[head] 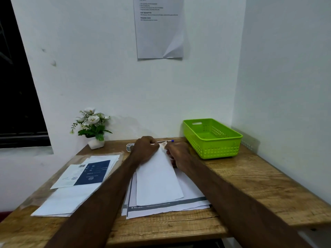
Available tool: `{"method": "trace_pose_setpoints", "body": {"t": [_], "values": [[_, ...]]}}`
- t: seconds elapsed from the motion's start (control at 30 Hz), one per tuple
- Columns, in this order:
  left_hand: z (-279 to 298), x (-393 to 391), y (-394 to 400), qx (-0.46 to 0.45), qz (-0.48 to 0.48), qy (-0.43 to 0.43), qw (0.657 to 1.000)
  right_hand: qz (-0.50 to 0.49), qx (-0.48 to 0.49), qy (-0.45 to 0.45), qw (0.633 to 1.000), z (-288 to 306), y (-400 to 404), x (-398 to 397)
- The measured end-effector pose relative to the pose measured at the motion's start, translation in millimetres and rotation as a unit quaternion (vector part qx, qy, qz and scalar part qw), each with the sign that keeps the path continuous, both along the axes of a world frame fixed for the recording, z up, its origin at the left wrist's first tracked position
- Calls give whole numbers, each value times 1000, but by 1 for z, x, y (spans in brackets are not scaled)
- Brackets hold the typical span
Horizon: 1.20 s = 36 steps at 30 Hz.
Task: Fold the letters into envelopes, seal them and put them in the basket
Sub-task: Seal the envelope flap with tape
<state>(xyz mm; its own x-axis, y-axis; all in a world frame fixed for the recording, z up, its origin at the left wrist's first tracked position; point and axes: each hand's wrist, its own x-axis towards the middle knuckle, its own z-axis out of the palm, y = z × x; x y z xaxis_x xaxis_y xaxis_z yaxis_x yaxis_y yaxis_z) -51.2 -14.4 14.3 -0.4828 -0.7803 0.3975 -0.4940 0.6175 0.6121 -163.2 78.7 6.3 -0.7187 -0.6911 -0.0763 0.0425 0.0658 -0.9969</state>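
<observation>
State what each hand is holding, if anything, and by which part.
Both the left hand and right hand grip the folded white sheet at its far end, one at each corner.

On the sheet taped to the wall [159,27] above the green basket [213,138], only the bold headings "TASK DESCRIPTION" and "REQUIRED PROPS" come close to legible, while the print on the grey-banded letter [166,205] left of the basket is too blurred to read.
</observation>
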Motion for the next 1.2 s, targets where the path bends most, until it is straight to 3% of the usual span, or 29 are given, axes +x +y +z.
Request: {"method": "trace_pose_setpoints", "body": {"t": [0.27,1.2], "values": [[6,5,0,1,-17,66,998,-36,-32,-6,999,-20,-32,-11],[7,0,6,-19,-40,91,995,-99,-39,40,993,-11,-20,-6]]}}
